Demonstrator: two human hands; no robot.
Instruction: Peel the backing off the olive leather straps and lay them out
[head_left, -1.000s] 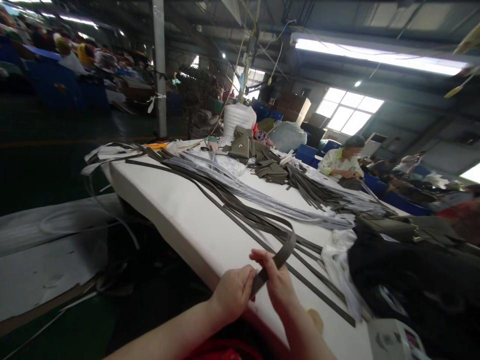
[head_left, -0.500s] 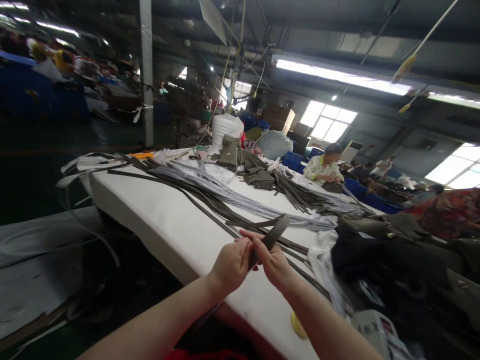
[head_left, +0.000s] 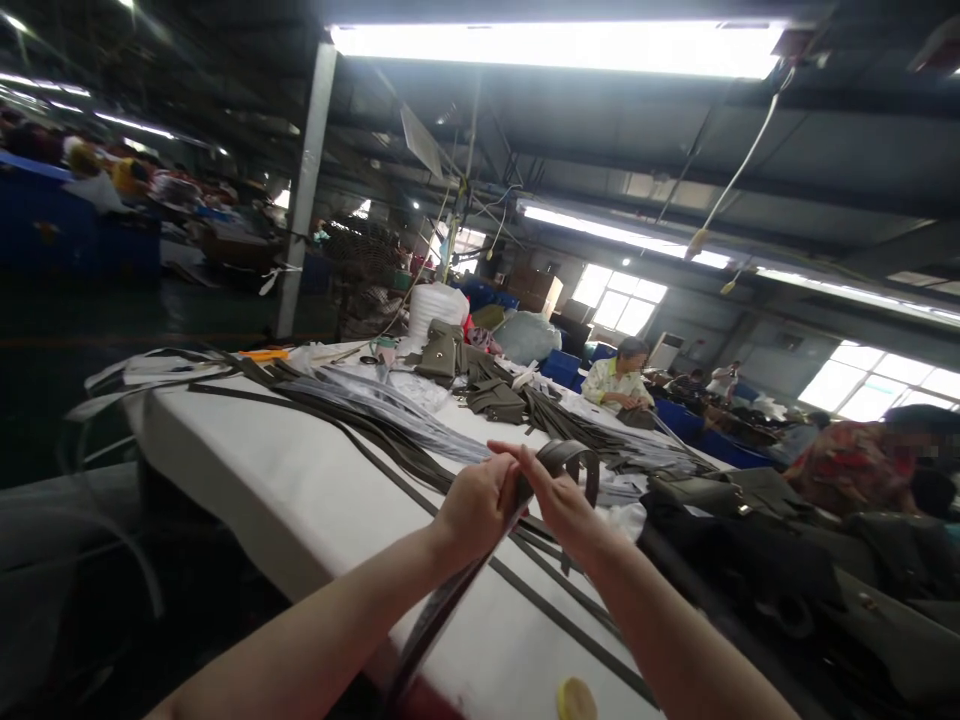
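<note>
A dark grey-green strap (head_left: 442, 610) runs up from the table's near edge into my hands. My left hand (head_left: 476, 510) is closed around it, fingers wrapped. Pressed up against the left one, my right hand (head_left: 562, 510) grips the same strap, its fingers partly hidden. Beyond the hands, the strap's upper part curls over in a loop and hangs down behind my right hand. More straps (head_left: 375, 455) of the same colour lie lengthwise on the white table (head_left: 262, 470), under and beyond my hands.
A yellow round thing (head_left: 576, 698) sits at the table's near edge. Grey-green bags (head_left: 442, 350) and clear plastic-wrapped strips lie farther back. Dark cloth and bags (head_left: 750, 570) are heaped at right. A co-worker (head_left: 619, 378) sits across the table; another person (head_left: 847, 465) is at far right.
The view has tilted upward and swung somewhat. More of the strap shows below my hands, and its upper part now curls into a loop. Both hands stay closed together on it.
</note>
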